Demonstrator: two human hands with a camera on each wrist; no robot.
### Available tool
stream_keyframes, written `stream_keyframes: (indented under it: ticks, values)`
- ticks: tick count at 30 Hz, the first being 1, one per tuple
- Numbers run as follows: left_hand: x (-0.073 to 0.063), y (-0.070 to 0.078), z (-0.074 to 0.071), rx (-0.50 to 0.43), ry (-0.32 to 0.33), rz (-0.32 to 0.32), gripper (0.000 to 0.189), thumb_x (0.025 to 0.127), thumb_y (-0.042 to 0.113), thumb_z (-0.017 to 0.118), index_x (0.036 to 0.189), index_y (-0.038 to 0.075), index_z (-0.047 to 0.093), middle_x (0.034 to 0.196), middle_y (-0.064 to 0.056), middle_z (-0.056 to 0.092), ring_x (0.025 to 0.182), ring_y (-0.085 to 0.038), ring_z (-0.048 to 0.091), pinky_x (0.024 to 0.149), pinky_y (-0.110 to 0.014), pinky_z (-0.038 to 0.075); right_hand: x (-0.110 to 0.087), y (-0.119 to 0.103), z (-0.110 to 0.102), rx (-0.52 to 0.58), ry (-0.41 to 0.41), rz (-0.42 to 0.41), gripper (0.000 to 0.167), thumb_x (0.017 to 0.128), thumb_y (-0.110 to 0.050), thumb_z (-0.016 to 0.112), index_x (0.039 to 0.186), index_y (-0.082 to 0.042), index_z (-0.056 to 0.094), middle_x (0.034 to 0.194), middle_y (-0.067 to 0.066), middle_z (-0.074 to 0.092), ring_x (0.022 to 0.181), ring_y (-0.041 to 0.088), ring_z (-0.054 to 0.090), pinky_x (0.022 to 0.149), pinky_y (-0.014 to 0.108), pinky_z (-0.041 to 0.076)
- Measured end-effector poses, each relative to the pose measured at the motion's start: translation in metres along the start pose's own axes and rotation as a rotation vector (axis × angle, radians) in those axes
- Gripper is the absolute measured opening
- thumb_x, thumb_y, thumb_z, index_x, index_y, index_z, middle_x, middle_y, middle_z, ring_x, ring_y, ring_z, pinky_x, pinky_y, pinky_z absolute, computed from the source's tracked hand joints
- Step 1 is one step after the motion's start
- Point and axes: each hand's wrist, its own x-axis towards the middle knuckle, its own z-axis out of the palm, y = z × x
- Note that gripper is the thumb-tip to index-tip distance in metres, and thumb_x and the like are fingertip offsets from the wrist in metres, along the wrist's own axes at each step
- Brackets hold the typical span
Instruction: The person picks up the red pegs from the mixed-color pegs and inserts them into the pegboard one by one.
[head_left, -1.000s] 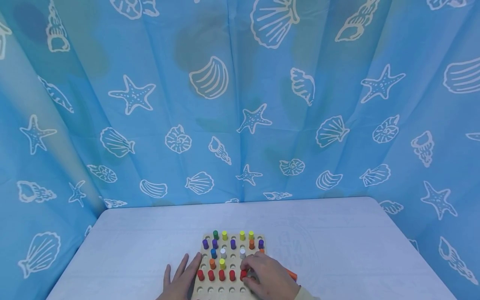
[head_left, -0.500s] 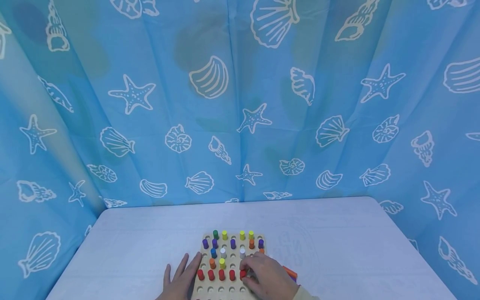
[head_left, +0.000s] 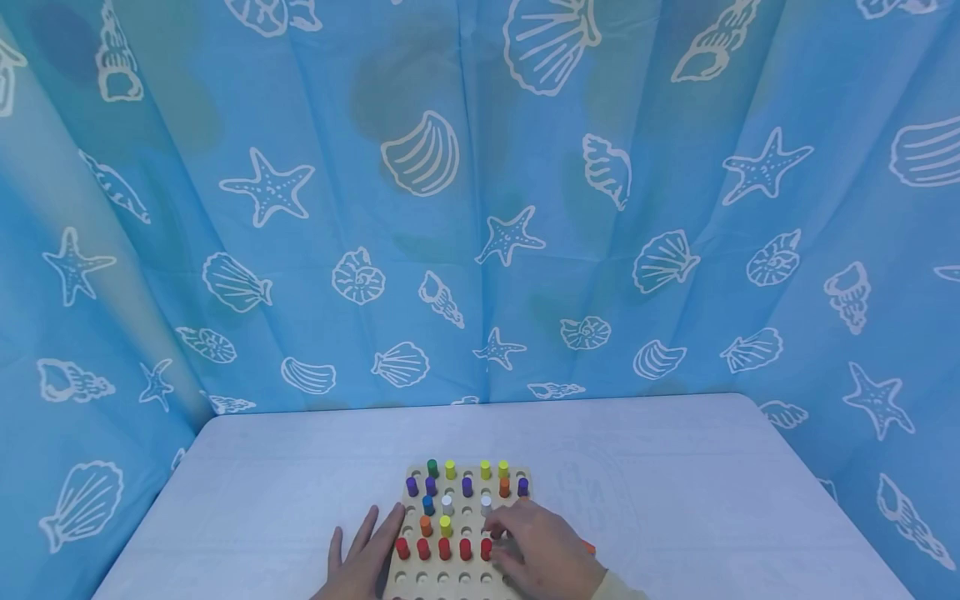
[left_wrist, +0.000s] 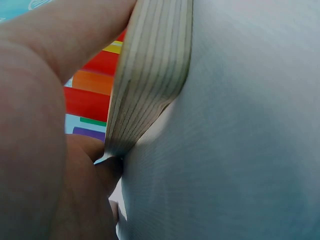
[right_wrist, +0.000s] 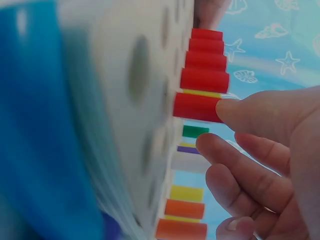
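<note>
A pale wooden pegboard point(head_left: 432, 567) lies at the table's front, with coloured pegs standing in rows of holes. My left hand point(head_left: 363, 554) rests along its left edge, fingers spread; in the left wrist view they touch the layered wooden side point(left_wrist: 150, 75). My right hand point(head_left: 551, 546) is at the right end of the red row. There a red peg point(right_wrist: 195, 106) stands upright in its hole, last of several red ones. My thumb point(right_wrist: 237, 110) touches or nearly touches its top, while the other fingers are apart from it. The hand hides some holes behind it.
Purple, white, yellow, orange, green and blue pegs fill parts of the farther rows. An orange piece point(head_left: 589, 547) lies on the white table point(head_left: 675, 483), partly hidden by my right hand. A blurred blue object point(right_wrist: 40, 125) is close to the right wrist camera. A blue shell-print curtain point(head_left: 480, 317) hangs behind.
My right fingers have loosened from the last red peg and shifted slightly right, leaving more of it showing. The left hand has stayed in place.
</note>
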Motion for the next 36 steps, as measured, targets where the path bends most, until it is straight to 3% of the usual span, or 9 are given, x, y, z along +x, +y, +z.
stream_keyframes:
  ticks: [4, 8, 16, 29, 36]
  values:
    - [0.0, 0.001, 0.0, -0.003, -0.003, -0.006, 0.13, 0.06, 0.08, 0.076, 0.16, 0.013, 0.026, 0.161, -0.009, 0.034, 0.151, -0.045, 0.008, 0.108, -0.075, -0.019, -0.003, 0.0, -0.007, -0.012, 0.007, 0.016, 0.032, 0.092, -0.026, 0.074, 0.122, -0.016, 0.067, 0.096, -0.016, 0.063, 0.087, 0.0, 0.058, 0.077, 0.026, 0.057]
    - [0.0, 0.001, 0.0, -0.005, -0.002, -0.013, 0.131, 0.06, 0.081, 0.076, 0.16, 0.014, 0.026, 0.162, -0.009, 0.034, 0.152, -0.044, 0.007, 0.108, -0.074, -0.02, -0.006, 0.0, -0.014, -0.004, 0.027, 0.028, 0.031, 0.093, -0.029, 0.074, 0.121, -0.017, 0.067, 0.096, -0.014, 0.063, 0.085, 0.0, 0.058, 0.075, 0.026, 0.057]
    - [0.0, 0.002, 0.002, -0.012, -0.003, -0.008, 0.128, 0.062, 0.081, 0.074, 0.16, 0.014, 0.026, 0.162, -0.008, 0.034, 0.152, -0.044, 0.007, 0.108, -0.074, -0.02, -0.016, 0.005, -0.022, 0.023, 0.143, -0.013, 0.032, 0.094, -0.022, 0.073, 0.122, -0.012, 0.064, 0.095, -0.012, 0.062, 0.085, 0.003, 0.06, 0.069, 0.025, 0.056]
    - [-0.001, 0.004, 0.0, -0.002, -0.01, -0.035, 0.13, 0.059, 0.082, 0.075, 0.16, 0.015, 0.026, 0.162, -0.008, 0.032, 0.152, -0.044, 0.007, 0.108, -0.074, -0.02, -0.028, 0.017, -0.033, 0.056, 0.174, 0.111, 0.031, 0.093, -0.025, 0.074, 0.121, -0.015, 0.064, 0.097, -0.011, 0.061, 0.084, 0.006, 0.059, 0.072, 0.024, 0.057]
    - [0.002, 0.002, 0.0, -0.011, -0.019, -0.043, 0.133, 0.057, 0.082, 0.076, 0.16, 0.014, 0.027, 0.162, -0.008, 0.032, 0.151, -0.045, 0.007, 0.107, -0.074, -0.022, -0.034, 0.023, -0.036, 0.053, 0.189, 0.195, 0.033, 0.09, -0.025, 0.077, 0.12, -0.016, 0.065, 0.096, -0.01, 0.061, 0.085, 0.009, 0.06, 0.077, 0.03, 0.06]
